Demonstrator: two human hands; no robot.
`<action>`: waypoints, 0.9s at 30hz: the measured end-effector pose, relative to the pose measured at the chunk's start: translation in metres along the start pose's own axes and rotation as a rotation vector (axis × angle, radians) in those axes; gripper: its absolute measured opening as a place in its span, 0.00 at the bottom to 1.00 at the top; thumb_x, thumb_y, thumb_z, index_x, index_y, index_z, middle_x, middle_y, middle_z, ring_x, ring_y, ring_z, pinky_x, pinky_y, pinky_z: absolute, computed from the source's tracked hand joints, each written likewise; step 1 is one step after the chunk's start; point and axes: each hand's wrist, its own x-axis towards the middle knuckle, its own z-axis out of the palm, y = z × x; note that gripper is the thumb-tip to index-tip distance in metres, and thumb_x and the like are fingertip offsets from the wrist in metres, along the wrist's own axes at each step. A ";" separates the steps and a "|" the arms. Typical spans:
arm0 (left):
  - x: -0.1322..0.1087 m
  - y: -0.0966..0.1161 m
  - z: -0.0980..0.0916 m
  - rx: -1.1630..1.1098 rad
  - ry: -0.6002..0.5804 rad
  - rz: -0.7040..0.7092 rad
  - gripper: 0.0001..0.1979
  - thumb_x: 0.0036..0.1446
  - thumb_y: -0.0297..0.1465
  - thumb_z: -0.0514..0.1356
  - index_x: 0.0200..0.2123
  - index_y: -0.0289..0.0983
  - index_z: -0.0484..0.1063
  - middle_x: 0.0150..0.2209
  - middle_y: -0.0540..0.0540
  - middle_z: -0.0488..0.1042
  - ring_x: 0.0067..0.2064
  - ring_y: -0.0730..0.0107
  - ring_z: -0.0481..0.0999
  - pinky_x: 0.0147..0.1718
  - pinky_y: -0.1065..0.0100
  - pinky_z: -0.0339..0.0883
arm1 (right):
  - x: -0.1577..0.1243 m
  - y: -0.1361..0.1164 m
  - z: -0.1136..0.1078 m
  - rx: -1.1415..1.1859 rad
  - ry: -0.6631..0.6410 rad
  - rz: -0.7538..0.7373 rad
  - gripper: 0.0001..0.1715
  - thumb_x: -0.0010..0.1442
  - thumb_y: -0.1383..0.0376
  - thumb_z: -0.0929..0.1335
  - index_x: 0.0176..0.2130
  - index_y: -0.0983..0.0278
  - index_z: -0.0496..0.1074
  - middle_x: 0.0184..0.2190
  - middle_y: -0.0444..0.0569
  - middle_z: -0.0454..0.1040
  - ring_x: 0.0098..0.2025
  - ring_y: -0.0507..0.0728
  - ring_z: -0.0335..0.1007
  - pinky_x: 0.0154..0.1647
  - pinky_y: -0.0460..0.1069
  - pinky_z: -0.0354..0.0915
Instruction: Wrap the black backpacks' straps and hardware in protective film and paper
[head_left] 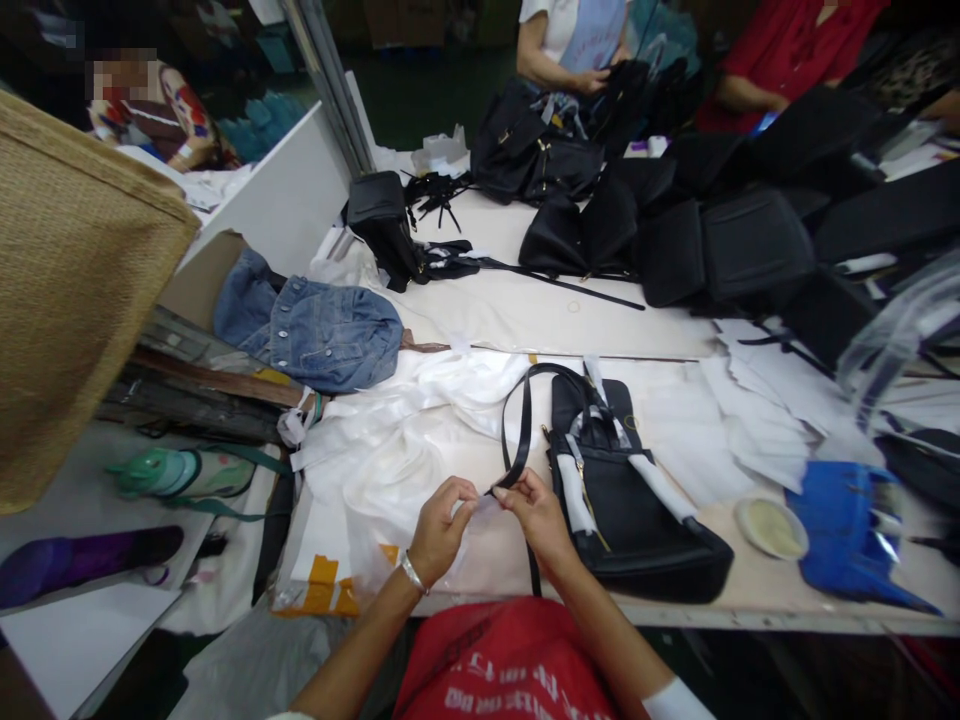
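Note:
A black bag (649, 520) lies on the table just right of my hands, with white wrapping around its two handles or straps. From its top a long black strap (517, 425) loops over to my right hand (536, 512), whose thumb and fingers are closed on it. My left hand (446, 525), with a bracelet at the wrist, is pinched shut close beside the right one. A thin, whitish, see-through piece (486, 502) seems to stretch between the fingertips; what exactly the left fingers grip is too small to make out.
White thin sheeting (397, 460) lies left of my hands, with a denim garment (330, 330) behind it. Black bags (750, 245) are piled at the back right. A round dish (771, 528) and a blue bag (847, 525) lie right. Co-workers (574, 45) stand across the table.

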 end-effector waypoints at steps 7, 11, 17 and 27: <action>0.002 0.005 0.007 0.068 -0.016 0.034 0.08 0.61 0.31 0.49 0.31 0.38 0.66 0.35 0.46 0.67 0.39 0.67 0.66 0.41 0.66 0.59 | 0.000 0.004 -0.006 0.027 -0.032 0.079 0.15 0.47 0.60 0.71 0.36 0.64 0.70 0.32 0.47 0.73 0.33 0.54 0.66 0.34 0.47 0.61; 0.004 0.008 0.007 0.080 -0.050 0.047 0.08 0.61 0.31 0.49 0.31 0.38 0.65 0.34 0.46 0.67 0.39 0.66 0.66 0.42 0.66 0.59 | 0.001 0.006 -0.012 0.067 -0.133 0.148 0.15 0.45 0.63 0.71 0.36 0.64 0.72 0.30 0.46 0.73 0.31 0.53 0.66 0.32 0.47 0.61; 0.007 0.011 0.006 0.056 -0.054 0.031 0.09 0.60 0.32 0.49 0.30 0.38 0.66 0.35 0.46 0.67 0.39 0.67 0.66 0.42 0.66 0.60 | 0.002 -0.011 -0.022 0.080 -0.148 0.207 0.20 0.50 0.54 0.70 0.41 0.62 0.71 0.33 0.47 0.73 0.36 0.55 0.68 0.38 0.50 0.65; 0.013 0.006 0.009 0.003 -0.015 -0.006 0.10 0.60 0.34 0.51 0.30 0.38 0.66 0.34 0.45 0.68 0.39 0.66 0.67 0.42 0.65 0.61 | 0.003 0.010 -0.007 0.187 -0.085 0.225 0.17 0.47 0.55 0.72 0.34 0.61 0.69 0.31 0.44 0.71 0.34 0.53 0.67 0.38 0.49 0.66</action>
